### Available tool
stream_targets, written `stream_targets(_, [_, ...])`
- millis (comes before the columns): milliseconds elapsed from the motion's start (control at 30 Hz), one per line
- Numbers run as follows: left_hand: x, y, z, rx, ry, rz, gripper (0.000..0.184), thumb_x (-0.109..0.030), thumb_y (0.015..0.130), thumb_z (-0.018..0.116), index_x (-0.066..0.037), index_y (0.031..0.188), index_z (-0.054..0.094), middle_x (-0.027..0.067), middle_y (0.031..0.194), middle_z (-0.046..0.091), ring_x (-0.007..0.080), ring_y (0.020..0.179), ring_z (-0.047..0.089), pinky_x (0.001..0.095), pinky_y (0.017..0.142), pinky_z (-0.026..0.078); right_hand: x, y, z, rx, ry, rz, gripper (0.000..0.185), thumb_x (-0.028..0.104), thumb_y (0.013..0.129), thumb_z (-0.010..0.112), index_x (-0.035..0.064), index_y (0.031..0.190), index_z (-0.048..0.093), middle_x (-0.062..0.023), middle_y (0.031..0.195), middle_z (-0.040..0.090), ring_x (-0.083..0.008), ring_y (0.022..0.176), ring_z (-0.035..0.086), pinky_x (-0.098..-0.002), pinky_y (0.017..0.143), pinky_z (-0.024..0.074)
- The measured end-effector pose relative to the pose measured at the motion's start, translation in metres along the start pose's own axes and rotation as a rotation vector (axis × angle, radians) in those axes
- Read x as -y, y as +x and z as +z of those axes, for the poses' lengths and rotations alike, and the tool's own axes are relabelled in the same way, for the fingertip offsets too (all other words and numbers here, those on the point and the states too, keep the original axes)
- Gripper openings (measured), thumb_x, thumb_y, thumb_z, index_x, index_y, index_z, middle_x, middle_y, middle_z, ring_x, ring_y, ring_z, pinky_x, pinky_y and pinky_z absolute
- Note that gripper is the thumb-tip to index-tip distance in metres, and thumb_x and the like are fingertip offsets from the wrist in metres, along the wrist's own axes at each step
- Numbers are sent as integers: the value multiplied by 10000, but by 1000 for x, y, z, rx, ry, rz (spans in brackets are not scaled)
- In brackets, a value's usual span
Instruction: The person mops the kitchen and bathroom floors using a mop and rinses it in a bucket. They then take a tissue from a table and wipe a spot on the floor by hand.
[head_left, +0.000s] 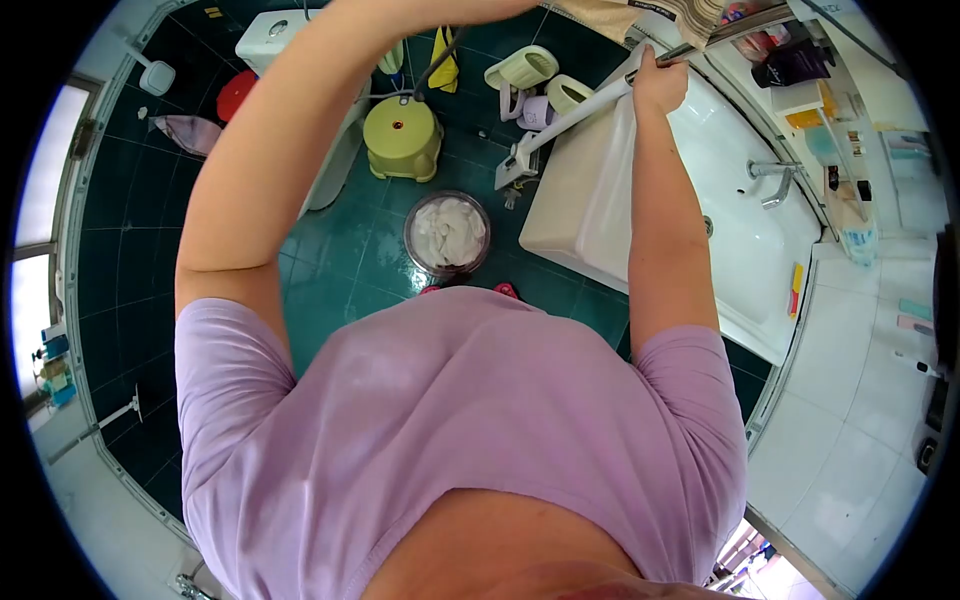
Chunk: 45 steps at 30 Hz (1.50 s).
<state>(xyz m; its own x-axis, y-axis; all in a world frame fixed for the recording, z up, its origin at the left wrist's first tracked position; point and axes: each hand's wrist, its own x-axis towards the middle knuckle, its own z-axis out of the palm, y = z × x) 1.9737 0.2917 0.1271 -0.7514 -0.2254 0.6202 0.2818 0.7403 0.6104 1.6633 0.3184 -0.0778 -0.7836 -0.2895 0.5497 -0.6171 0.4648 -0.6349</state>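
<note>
My right hand [660, 82] is closed around the pole of what looks like a mop [592, 105], above the far corner of the white sink. The pole slants down to a white-and-grey head [517, 168] near the floor beside the sink cabinet. My left forearm [385, 20] stretches forward and across the top of the view; the hand itself is past the top edge. A beige striped cloth [650, 18] shows at the top, close to the pole. A round metal basin [408, 236] with wet-looking white cloth [447, 232] in it sits on the floor before my feet.
A yellow-green stool [402, 138] stands beyond the basin, near a white toilet [268, 38]. Pale green slippers [522, 68] lean at the far wall. The sink [735, 150] with its tap [775, 180] is at my right, below a cluttered shelf [800, 95]. Green floor tiles [345, 245] look wet.
</note>
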Motion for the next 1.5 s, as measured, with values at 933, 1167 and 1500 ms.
stream_targets(933, [476,-105,367,390,492,-834,215,-292,776,604,-180,948,667,57,982,649,235,895,619,369,789,476,-59,-8,-1,312,326,-217,340,188,747,727,29,918,479,-62,779,584,-170,708,543,-294,684,453])
stream_targets(1167, [470,-116,326,601,791,-603,567,-513,764,603,-132,1174,514,152,1077,580,264,1042,527,413,762,461,-59,-4,2,359,428,-187,329,181,766,716,1,907,480,-84,791,572,-156,722,559,-282,633,474])
stream_targets(1500, [456,-103,326,392,627,-991,722,-560,720,596,-140,1290,458,128,1252,496,279,1168,455,448,857,433,-53,-7,8,220,280,-240,334,192,754,709,-9,889,479,-93,815,569,-184,695,543,-305,664,462])
